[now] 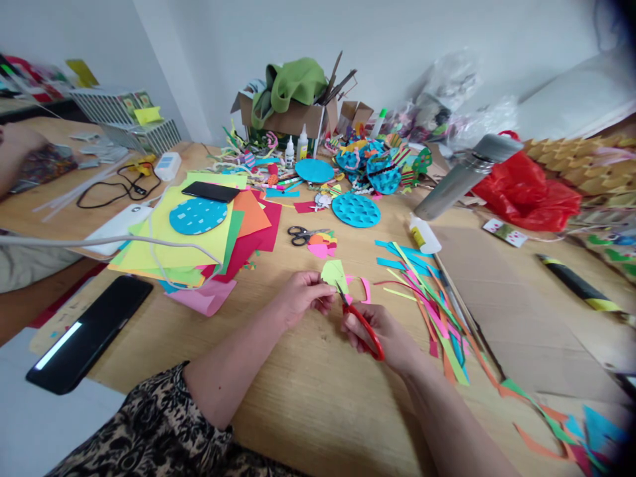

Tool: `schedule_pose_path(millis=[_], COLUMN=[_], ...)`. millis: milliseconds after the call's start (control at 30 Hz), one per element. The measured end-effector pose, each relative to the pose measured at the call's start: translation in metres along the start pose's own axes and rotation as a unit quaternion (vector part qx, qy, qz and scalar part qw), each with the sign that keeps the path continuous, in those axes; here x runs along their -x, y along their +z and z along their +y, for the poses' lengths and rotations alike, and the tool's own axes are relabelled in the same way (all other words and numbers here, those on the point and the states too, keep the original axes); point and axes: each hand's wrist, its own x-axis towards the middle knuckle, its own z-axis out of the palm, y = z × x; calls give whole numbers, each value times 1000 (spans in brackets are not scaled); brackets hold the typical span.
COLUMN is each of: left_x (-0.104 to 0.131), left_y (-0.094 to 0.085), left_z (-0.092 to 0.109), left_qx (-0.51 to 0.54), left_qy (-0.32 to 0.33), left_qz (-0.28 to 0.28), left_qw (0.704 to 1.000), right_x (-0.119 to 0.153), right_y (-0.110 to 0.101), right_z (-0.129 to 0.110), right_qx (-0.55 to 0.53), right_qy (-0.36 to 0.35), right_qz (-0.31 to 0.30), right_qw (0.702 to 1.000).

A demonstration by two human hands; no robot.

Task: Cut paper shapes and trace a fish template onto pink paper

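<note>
A small yellow-green paper piece [334, 275] is pinched between the thumb and fingers of my left hand [307, 295]. My right hand [373, 329] is wrapped round red-handled scissors [368, 331], whose blades meet the paper's lower right part. Pink paper scraps [366, 289] lie just behind the scissors. Farther back, black-handled scissors [299, 235] rest beside small cut shapes [324, 246] in pink, orange and red. Right of my hands is a loose pile of coloured paper strips [442, 311].
Coloured sheets [144, 255] with a phone [211, 191] lie at the left, near a person's arm [44, 291]. A glue bottle [424, 234], metal flask [460, 179] and cardboard sheet [517, 305] are at the right. Behind stands a filled box [298, 116].
</note>
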Motion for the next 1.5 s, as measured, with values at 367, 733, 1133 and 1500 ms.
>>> schedule_pose_path(millis=[367,733,1133,1500], left_x=[0,-1,0,0], left_y=[0,-1,0,1], left_z=[0,-1,-1,-1], left_qx=[3,-13,3,-12], left_qy=[4,2,15,10], left_qz=[8,3,-3,8], left_qw=[1000,1000,1000,1000], right_x=[0,1,0,2], right_y=[0,0,0,-2], right_z=[0,-2,-2,-4], right_qx=[1,-4,-1,11], right_qy=[9,1,4,-14], right_qz=[6,-5,6,-21], right_qw=[1000,1000,1000,1000])
